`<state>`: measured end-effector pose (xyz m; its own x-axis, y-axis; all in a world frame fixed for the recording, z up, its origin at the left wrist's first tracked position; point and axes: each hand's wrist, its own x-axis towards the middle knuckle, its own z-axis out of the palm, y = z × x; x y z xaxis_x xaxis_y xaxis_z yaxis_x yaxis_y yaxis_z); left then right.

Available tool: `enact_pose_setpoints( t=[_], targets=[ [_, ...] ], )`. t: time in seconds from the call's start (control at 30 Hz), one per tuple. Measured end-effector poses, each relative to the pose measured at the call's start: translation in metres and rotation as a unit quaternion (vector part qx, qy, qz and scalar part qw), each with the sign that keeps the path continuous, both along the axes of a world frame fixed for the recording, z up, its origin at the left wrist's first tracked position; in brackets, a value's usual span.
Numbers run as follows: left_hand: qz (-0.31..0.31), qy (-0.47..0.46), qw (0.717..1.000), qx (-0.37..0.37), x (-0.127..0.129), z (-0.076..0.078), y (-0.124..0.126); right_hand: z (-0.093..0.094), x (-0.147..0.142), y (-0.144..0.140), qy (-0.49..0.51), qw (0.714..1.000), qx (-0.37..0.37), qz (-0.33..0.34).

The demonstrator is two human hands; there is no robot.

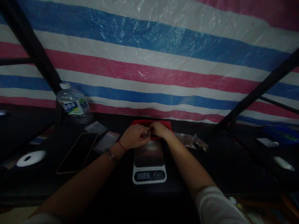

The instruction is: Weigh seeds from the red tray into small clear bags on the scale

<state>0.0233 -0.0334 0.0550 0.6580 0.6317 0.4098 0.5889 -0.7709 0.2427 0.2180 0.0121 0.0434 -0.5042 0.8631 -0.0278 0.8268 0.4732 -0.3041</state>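
Note:
My left hand [133,136] is closed around a small clear, rounded object [146,134], perhaps a little cup or bag; its kind is unclear. Beside it, my right hand [160,128] reaches over a red tray or bag [167,124], with its fingers bent down and pressed together. What those fingertips hold is hidden. Both hands are just beyond a white kitchen scale [149,158], whose metal plate faces up and whose display is on the near side. Small zip bags filled with brown bits [186,140] lie to the right of my right wrist.
Flat clear zip bags [106,141] and a dark phone [78,152] lie left of the scale. Farther left are a white oval object [31,158] and a large clear bottle [75,105]. Slanted black posts [247,102] frame a striped plastic sheet [144,71] behind the table.

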Motion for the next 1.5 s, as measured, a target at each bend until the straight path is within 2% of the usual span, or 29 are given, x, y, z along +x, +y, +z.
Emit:
enact_pose_setpoints(
  t=[0.07, 0.13, 0.2, 0.27, 0.37, 0.5, 0.6, 0.73, 0.97, 1.17, 1.37, 1.5],
  targets=[
    [0.011, -0.019, 1.0, -0.013, -0.002, 0.001, 0.016, 0.003, 0.0, 0.0, -0.004, 1.0, 0.007, -0.012],
    [-0.019, -0.016, 0.998, -0.057, -0.001, -0.001, 0.031, 0.005, 0.001, 0.0, -0.008, 1.0, 0.013, -0.028],
    [-0.044, -0.028, 0.994, -0.099, 0.0, -0.007, 0.043, 0.007, 0.001, -0.001, -0.002, 0.999, 0.02, -0.04],
    [-0.028, -0.064, 0.99, -0.119, 0.0, -0.015, 0.048, 0.007, 0.002, -0.002, 0.014, 0.999, 0.023, -0.036],
    [0.022, -0.098, 0.988, -0.113, -0.004, -0.023, 0.047, 0.005, 0.004, -0.004, 0.021, 1.0, 0.004, -0.015],
    [0.055, -0.045, 0.993, -0.092, -0.009, -0.026, 0.039, 0.0, 0.004, -0.005, 0.002, 0.999, -0.031, -0.01],
    [0.069, -0.009, 0.993, -0.091, -0.009, -0.025, 0.035, -0.002, 0.002, -0.003, 0.0, 1.0, -0.017, -0.022],
    [0.098, -0.018, 0.993, -0.07, -0.007, -0.027, 0.034, -0.004, -0.001, -0.003, 0.004, 1.0, -0.007, -0.008],
    [0.144, 0.01, 0.988, -0.057, -0.004, -0.029, 0.032, -0.01, -0.002, 0.002, -0.025, 0.999, 0.012, -0.035],
    [0.122, 0.023, 0.992, -0.029, 0.0, -0.028, 0.028, -0.009, 0.001, 0.008, 0.072, 0.992, 0.062, -0.079],
    [0.129, 0.011, 0.991, -0.044, 0.005, -0.033, 0.028, -0.007, -0.016, 0.003, 0.207, 0.957, 0.146, -0.143],
    [0.155, -0.002, 0.987, -0.046, 0.009, -0.039, 0.03, -0.01, -0.026, -0.002, 0.237, 0.953, 0.141, -0.124]
  ],
)
